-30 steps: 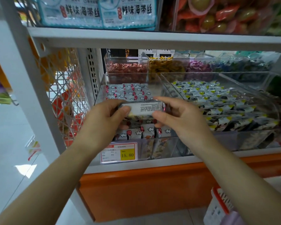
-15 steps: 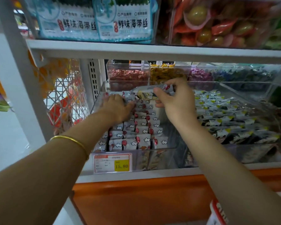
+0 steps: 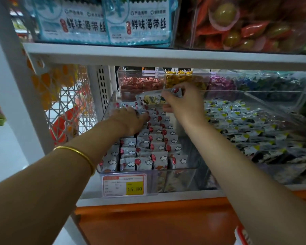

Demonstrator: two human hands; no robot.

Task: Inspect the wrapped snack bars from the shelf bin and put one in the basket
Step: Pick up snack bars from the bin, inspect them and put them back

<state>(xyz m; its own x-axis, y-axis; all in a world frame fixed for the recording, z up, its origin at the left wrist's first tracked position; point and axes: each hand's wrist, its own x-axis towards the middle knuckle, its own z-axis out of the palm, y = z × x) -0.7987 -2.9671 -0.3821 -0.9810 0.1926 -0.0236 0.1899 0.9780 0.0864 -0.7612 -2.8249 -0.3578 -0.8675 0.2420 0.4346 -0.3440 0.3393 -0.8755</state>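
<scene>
A clear shelf bin [image 3: 177, 171] holds several rows of wrapped snack bars [image 3: 155, 147], grey-white with red dots and cloud marks. My right hand [image 3: 184, 101] is over the back of the bin and pinches one snack bar [image 3: 152, 99] by its end, lifted above the rows. My left hand [image 3: 131, 119] lies palm down on the bars at the back left of the bin, fingers among them; whether it grips one is hidden. A red-and-white basket [image 3: 242, 236] shows only as a corner at the bottom right.
A yellow price tag [image 3: 125, 185] reading 15.80 hangs on the bin's front. A second clear bin [image 3: 265, 131] of yellow-tipped packets sits to the right. Small bins of candies [image 3: 141, 84] stand behind. The upper shelf board [image 3: 166, 56] overhangs close above my hands.
A second ago both hands held one bar in front of the bin. Both have since reached into it; the right hand holds the bar alone, the left rests on the rows.
</scene>
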